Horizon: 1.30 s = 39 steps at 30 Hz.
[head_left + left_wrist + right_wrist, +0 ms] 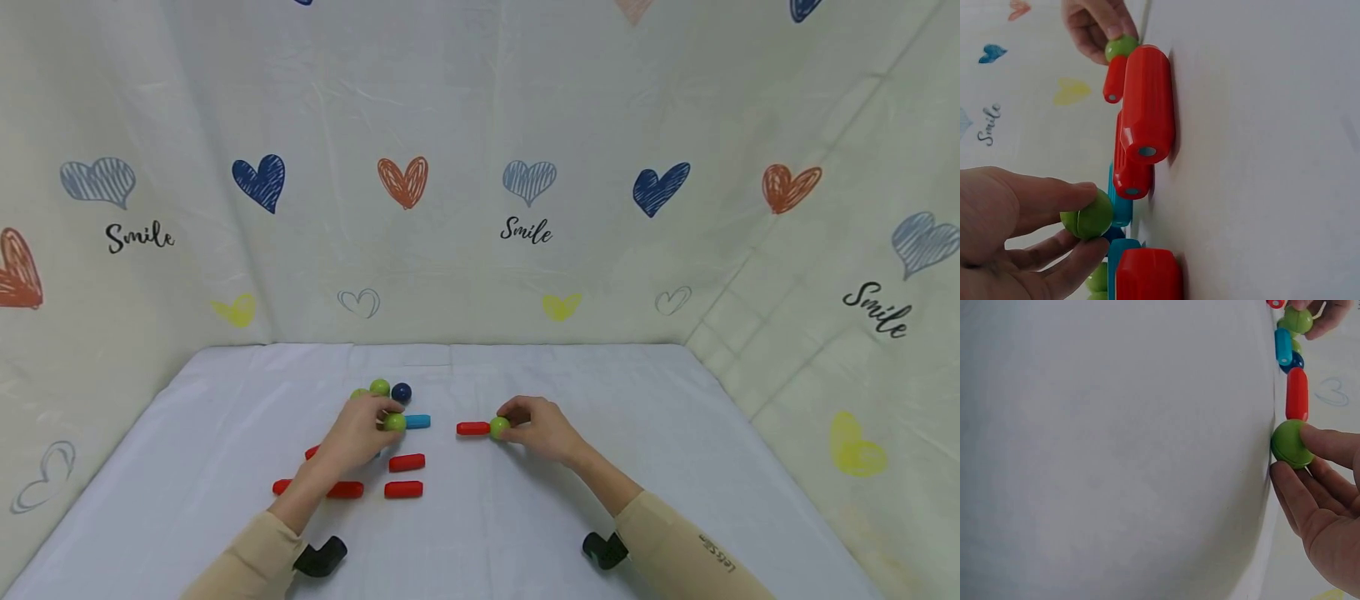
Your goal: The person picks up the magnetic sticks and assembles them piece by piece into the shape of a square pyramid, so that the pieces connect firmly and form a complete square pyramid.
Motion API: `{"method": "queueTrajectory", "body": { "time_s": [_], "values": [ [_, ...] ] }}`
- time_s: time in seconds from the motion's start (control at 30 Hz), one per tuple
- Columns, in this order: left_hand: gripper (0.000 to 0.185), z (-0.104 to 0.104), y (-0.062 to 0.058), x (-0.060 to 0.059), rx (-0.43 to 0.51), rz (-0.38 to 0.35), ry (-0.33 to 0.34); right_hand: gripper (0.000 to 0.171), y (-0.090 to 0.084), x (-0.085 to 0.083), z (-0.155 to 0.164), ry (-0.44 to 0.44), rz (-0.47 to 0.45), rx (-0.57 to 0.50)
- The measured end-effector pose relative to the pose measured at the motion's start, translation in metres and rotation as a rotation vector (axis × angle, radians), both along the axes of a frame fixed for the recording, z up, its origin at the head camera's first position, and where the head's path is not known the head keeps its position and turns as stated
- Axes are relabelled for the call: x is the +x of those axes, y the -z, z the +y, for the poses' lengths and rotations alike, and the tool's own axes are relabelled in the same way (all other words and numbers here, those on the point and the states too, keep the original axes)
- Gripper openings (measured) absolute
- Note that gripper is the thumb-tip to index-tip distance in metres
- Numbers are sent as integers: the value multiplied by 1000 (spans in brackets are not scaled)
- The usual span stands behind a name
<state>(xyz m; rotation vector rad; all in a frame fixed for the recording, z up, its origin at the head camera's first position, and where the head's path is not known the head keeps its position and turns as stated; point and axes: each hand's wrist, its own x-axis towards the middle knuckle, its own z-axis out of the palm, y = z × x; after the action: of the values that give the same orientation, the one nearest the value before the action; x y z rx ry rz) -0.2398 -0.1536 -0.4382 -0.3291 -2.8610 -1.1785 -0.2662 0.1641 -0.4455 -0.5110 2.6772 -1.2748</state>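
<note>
My left hand (365, 433) pinches a green ball (395, 422) between thumb and fingers, right at the end of a blue rod (417, 422). The left wrist view shows that green ball (1089, 216) held in my fingertips beside the blue rod (1121, 206). My right hand (542, 427) pinches another green ball (498, 427), which touches the end of a red rod (472, 428) lying on the table. In the right wrist view this ball (1289, 444) sits against the red rod (1297, 394).
Several red rods (406, 462) lie on the white tablecloth (675, 433) near my left hand. A green ball (379, 387) and a dark blue ball (401, 392) rest behind it. Heart-printed cloth walls (480, 192) enclose the table.
</note>
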Motion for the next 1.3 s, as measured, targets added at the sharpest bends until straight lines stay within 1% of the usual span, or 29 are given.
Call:
{"method": "queueTrajectory", "body": {
  "time_s": [0.17,0.33,0.5,0.67,0.8,1.13,1.3],
  "values": [
    [37,8,1,0,33,19,15,24,-1,0,-1,9,-7,5],
    [35,14,2,-1,45,40,47,23,-1,0,-2,19,-9,13],
    [34,19,5,-3,64,24,94,23,0,0,-3,23,-1,23],
    [34,26,8,-5,30,25,147,23,0,2,-3,30,-2,18],
    [34,34,9,-7,3,40,190,23,0,3,-3,34,-4,14],
    [32,52,7,-13,1,52,246,23,-1,4,-4,24,-2,17],
    [32,57,6,-13,-10,43,240,23,-1,4,-5,27,-1,20]
  ]
}}
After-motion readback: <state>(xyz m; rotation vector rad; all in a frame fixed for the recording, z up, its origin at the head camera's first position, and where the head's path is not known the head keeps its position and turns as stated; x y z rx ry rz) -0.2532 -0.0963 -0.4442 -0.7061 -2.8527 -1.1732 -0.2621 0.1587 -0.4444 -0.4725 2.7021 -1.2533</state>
